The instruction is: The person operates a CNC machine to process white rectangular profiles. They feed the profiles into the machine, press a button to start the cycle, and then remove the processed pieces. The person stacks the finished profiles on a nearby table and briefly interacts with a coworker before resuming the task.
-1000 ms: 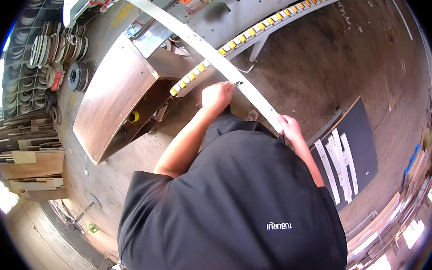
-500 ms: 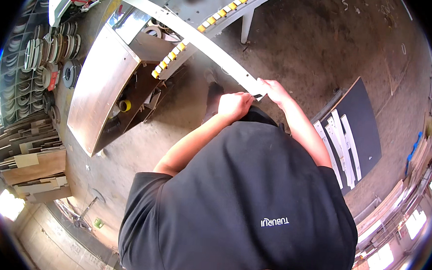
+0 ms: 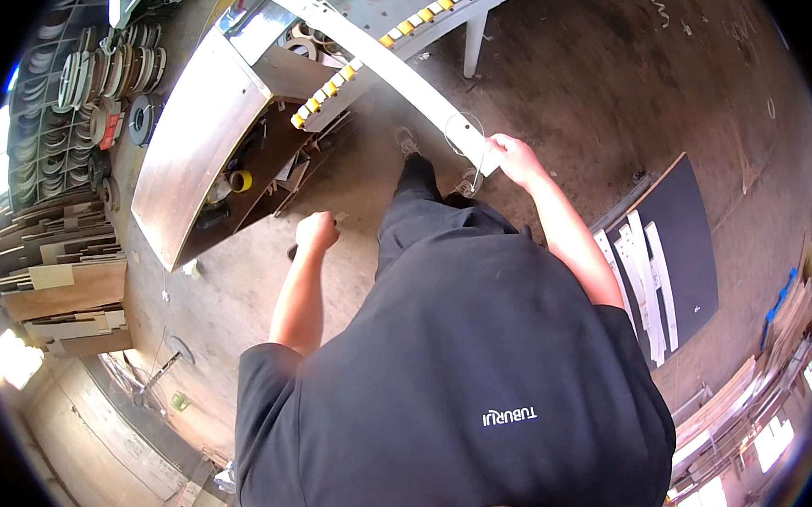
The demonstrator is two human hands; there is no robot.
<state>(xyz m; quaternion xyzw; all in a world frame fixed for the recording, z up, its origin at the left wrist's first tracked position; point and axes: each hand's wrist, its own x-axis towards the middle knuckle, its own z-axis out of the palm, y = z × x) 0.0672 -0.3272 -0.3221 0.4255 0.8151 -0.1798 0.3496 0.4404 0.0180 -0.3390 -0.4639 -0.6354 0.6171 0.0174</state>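
A long white board strip [image 3: 406, 81] runs from the machine at the upper left down toward me. Its near end is pinched by my right hand [image 3: 517, 162], fingers closed on the edge. Around that end curls a thin pale loop [image 3: 448, 127], like a sliver of trim. My left hand [image 3: 317, 233] is held apart from the strip, out to the left over the floor, closed in a fist. A small dark piece sticks out beside that fist; what it belongs to is hidden in the grip.
A machine bed with yellow-and-white rollers [image 3: 428, 14] stands ahead. To the left is a wooden cabinet [image 3: 206, 133] with tape rolls inside, and coils of edging [image 3: 112, 77] on a rack. At right, white strips [image 3: 642, 275] lie on a dark panel [image 3: 692, 232].
My left hand has left the strip's near end and swung out to the left. My right hand still grips that end. The thin loop now shows clearly around it.
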